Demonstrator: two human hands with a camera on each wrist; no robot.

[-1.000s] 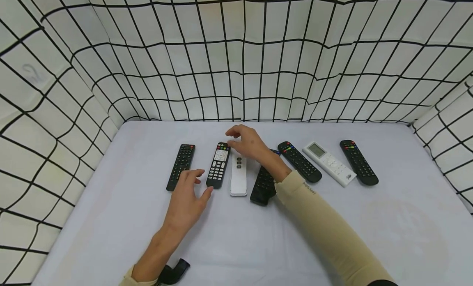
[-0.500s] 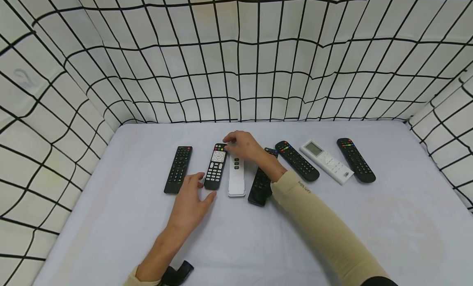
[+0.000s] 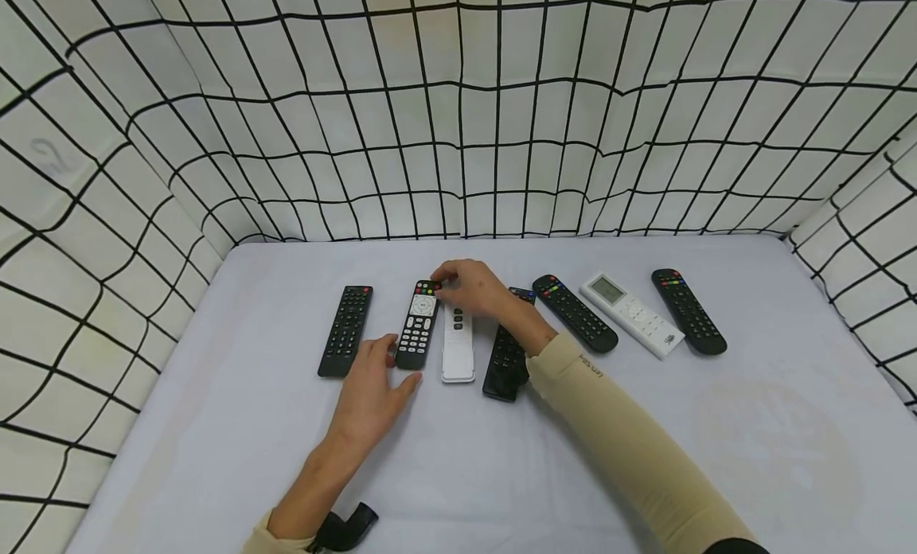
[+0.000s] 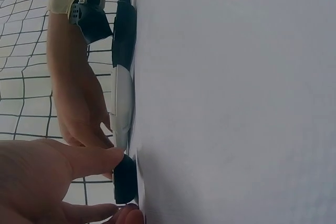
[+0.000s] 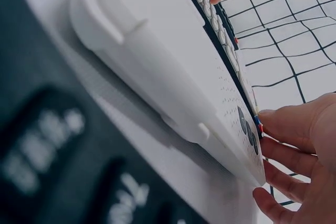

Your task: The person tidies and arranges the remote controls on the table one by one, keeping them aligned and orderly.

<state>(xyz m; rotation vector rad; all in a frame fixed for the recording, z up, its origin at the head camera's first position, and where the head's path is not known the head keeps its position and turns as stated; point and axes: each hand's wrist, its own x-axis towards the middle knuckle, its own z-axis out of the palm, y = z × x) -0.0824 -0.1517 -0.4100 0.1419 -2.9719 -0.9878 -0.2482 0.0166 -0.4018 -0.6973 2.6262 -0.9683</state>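
Observation:
A black remote control with white buttons (image 3: 415, 331) lies flat between my hands. Around its near end, my left hand (image 3: 368, 395) has thumb and fingers spread on either side; in the left wrist view the thumb (image 4: 100, 160) overlaps the remote's end. At its far end is my right hand (image 3: 473, 287), thumb by the coloured buttons. That hand also covers the top of a white remote control (image 3: 458, 351). In the right wrist view the right fingers (image 5: 286, 153) extend beside the white remote's end. Whether they press on it, I cannot tell.
A black remote (image 3: 346, 331) lies at the left. Right of the white one are a partly covered black remote (image 3: 505, 363), another black remote (image 3: 575, 314), a white remote with a screen (image 3: 632, 315) and a black remote (image 3: 689, 311). Black netting (image 3: 458, 148) encloses the white table (image 3: 215, 427).
The right hand's thumb and fingers have come down to the far end of the black remote with white buttons. The left hand has shifted slightly right, closer around its near end.

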